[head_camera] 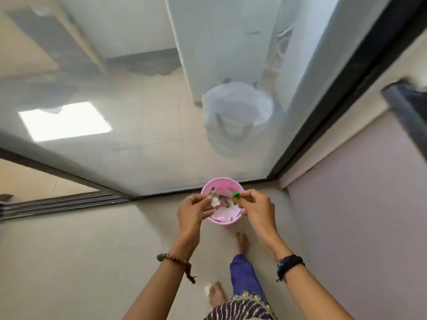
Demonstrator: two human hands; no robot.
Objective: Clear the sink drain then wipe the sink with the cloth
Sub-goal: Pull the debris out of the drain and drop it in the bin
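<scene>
Not much can be made out sharply here, since the whole upper part is seen through a hazy glass door (161, 100), and a pale round bucket-like shape (238, 116) behind it is only a blur. The sink, drain and cloth aren't in view at all. What is shown: a small pink bin (223, 202) set on the floor (80, 250) right against the door's bottom track. Both hands are held over its mouth, covering the near rim on either side. The left hand (195, 209) is pinched closed on a whitish torn scrap (215, 199) (printed, but the print can't be read). The right hand (256, 207) is pinched on a green scrap (236, 197). More bits are seen between the two, possibly joined, hard to tell. Some white pieces lie inside the bin. Bare feet are partly cut off below.
</scene>
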